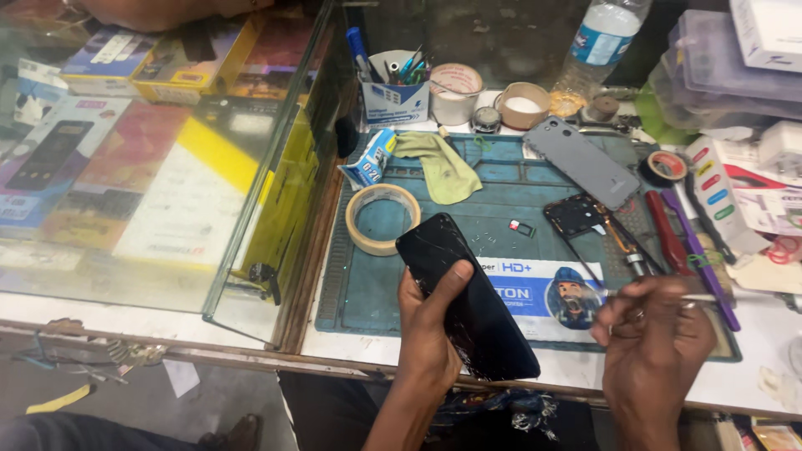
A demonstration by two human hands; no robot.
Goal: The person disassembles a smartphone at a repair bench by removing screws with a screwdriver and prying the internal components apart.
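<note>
Left hand [430, 334] gripped the cracked phone [468, 296] above the mat [368, 284], thumb on the glass; right hand [656, 342] pinched a thin tool [718, 297]; back cover [582, 161] and inner frame [575, 215] lay off already; screen apparently not yet lifted.

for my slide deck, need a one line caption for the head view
Left hand holds a cracked black smartphone over a teal repair mat; right hand grips a thin metal tool.
</note>
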